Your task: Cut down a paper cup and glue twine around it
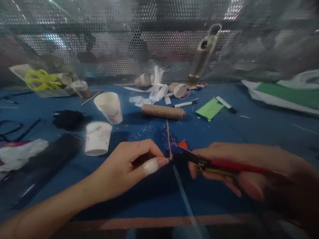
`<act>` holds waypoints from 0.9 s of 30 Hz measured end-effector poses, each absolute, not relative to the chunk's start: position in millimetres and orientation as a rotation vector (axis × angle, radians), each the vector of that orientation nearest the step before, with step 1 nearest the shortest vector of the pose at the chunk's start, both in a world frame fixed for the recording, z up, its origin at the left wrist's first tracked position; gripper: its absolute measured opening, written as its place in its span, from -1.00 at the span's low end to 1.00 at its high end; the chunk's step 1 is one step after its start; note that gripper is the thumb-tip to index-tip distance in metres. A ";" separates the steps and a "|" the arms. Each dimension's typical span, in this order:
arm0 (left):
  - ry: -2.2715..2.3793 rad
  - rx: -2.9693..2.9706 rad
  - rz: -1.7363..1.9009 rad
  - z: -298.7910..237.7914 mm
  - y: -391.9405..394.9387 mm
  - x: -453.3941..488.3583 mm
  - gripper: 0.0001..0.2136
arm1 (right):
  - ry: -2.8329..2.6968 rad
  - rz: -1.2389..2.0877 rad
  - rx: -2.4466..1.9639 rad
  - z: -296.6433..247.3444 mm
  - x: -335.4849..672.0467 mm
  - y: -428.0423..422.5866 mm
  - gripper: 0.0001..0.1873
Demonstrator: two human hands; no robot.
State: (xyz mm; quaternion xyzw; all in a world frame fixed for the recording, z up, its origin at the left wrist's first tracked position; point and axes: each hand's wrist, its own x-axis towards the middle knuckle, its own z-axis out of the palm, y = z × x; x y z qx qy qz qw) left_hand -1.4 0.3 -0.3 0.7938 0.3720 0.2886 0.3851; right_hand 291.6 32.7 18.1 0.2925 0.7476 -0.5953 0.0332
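Head view, scissors [200, 165] beside pinched twine [168, 136]; cup [98, 139] print blurred

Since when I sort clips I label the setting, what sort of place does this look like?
Probably a craft workspace: a spool of twine and green paper lie on the blue table, and the right hand holds scissors.

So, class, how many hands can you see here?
2: the left hand, left of centre, pinching twine; the right hand, right of centre, gripping scissors.
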 end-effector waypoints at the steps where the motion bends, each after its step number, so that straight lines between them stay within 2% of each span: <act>1: 0.949 2.009 0.723 -0.7 0.6 -1.7 -0.86 | 2.264 -1.893 0.844 17.2 292.2 35.5 -0.21; 3: 0.961 1.955 0.687 -2.0 1.2 -2.1 -0.84 | 2.272 -1.957 0.788 12.0 292.8 38.4 -0.29; 8: 0.958 1.803 0.641 -6.0 1.2 -1.6 -0.82 | 2.241 -2.047 0.761 -1.2 292.1 37.2 -0.18; 13: 0.914 1.777 0.698 -8.2 0.4 0.0 -0.81 | 2.235 -2.041 0.807 2.1 291.8 35.3 -0.18; 16: 0.840 1.863 0.745 -9.6 0.8 -1.0 -0.68 | 2.238 -1.995 0.806 5.7 291.5 35.3 -0.22; 21: 0.862 1.944 0.682 -11.2 1.8 -3.7 -0.75 | 2.314 -1.928 0.779 10.5 288.9 35.6 -0.28; 24: 0.866 1.931 0.697 -10.9 2.6 -2.5 -0.78 | 2.342 -1.860 0.813 10.5 288.2 34.9 -0.40; 27: 0.844 1.908 0.712 -9.1 3.5 -0.1 -0.77 | 2.320 -1.964 0.804 5.3 289.4 35.0 -0.30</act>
